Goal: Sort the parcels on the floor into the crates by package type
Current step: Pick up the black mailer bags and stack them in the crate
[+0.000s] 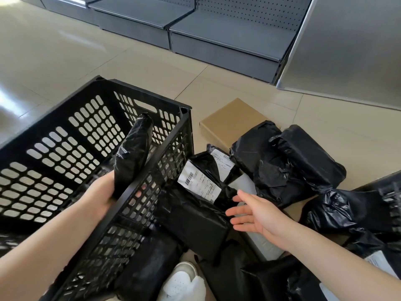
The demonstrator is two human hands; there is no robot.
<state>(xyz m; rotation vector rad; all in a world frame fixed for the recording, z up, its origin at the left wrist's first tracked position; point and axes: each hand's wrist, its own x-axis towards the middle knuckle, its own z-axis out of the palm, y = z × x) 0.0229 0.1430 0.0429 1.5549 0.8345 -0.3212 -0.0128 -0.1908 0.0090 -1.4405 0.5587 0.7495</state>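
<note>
The left hand (102, 192) is inside the black slotted crate (65, 148), its fingers clamped around the lower end of a black poly-bag parcel (133, 151) that stands tilted against the crate's right wall. The right hand (249, 216) hovers spread and empty, palm up, just above the heap of black bagged parcels (293, 164) on the tiled floor (54, 51) beside the crate. One parcel there shows a white barcode label (199, 184). A brown cardboard box (230, 120) lies behind the heap. A white shoe (182, 281) shows below.
</note>
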